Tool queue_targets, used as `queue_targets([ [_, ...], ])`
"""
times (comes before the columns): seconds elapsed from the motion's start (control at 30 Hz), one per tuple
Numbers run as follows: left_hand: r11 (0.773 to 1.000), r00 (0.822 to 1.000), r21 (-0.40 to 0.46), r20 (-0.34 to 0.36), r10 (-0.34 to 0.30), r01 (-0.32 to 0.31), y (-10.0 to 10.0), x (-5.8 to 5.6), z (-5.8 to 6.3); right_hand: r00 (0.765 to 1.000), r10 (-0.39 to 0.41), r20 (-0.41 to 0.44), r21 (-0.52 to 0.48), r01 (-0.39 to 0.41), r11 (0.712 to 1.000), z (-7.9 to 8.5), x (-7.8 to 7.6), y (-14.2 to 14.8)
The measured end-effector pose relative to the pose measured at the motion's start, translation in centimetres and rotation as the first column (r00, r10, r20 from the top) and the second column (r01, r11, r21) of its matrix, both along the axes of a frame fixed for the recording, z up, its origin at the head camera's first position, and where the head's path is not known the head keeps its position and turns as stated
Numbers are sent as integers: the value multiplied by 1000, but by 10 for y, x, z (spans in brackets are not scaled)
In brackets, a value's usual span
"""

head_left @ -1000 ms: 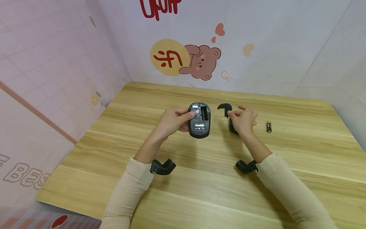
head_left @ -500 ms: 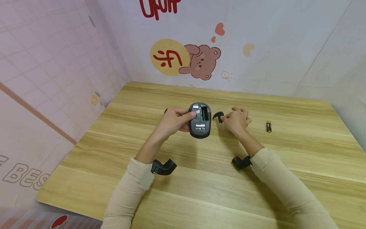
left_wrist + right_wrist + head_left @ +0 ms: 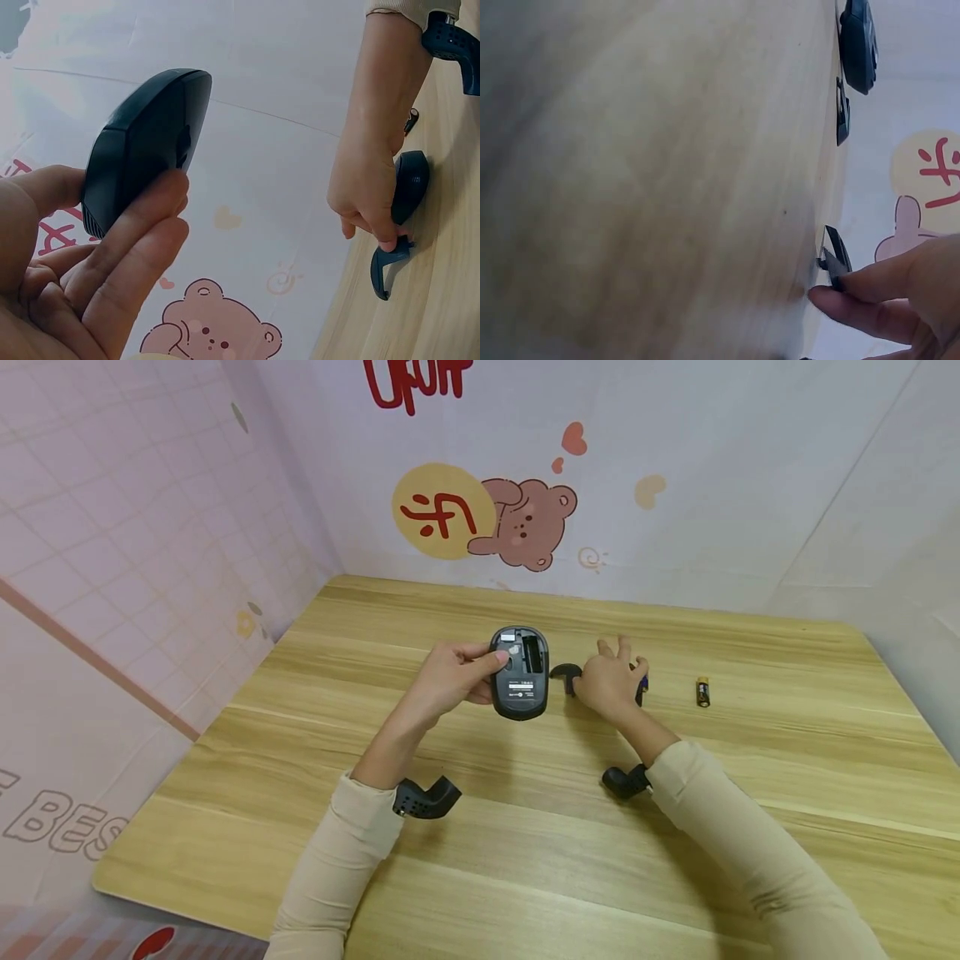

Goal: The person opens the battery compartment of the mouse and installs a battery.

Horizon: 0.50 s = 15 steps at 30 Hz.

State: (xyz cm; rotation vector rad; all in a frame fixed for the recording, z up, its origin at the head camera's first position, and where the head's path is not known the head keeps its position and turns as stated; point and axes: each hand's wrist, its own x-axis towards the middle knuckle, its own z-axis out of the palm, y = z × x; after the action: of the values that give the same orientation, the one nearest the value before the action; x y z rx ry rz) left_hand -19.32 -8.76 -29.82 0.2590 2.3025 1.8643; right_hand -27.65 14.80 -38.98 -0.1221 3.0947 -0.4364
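My left hand (image 3: 453,681) grips a black computer mouse (image 3: 519,692) above the table, its underside toward the head camera. Its battery slot (image 3: 532,654) is uncovered, with no battery visible inside. Low over the tabletop, my right hand (image 3: 611,683) pinches a curved black mouse cover (image 3: 566,673) between thumb and finger; the right wrist view shows this cover (image 3: 837,251) at the fingertips. Behind the right hand lies a dark, rounded, mouse-like object (image 3: 411,186), mostly hidden from the head. A bluish bit (image 3: 645,680) peeks past the right fingers.
An AA-type battery (image 3: 702,691) with a gold end lies on the wooden table (image 3: 525,860), right of the right hand. A flat dark piece (image 3: 843,112) shows below the mouse in the right wrist view. A printed bear backdrop (image 3: 525,522) stands behind the table.
My right hand has moved left and down with the mouse cover, bringing it close to the tabletop, and its other fingers have spread. The left hand holds the mouse almost still.
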Motion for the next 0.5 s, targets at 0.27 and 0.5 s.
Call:
queue_targets([
  [0.27, 1000, 1000, 12, -12, -13, 13, -1, 1, 0, 998, 6, 56, 53, -9, 999, 3, -1, -6],
  [0.5, 1000, 1000, 8, -4, -23, 23, 1, 0, 0, 998, -8, 57, 64, 4, 998, 3, -2, -7],
])
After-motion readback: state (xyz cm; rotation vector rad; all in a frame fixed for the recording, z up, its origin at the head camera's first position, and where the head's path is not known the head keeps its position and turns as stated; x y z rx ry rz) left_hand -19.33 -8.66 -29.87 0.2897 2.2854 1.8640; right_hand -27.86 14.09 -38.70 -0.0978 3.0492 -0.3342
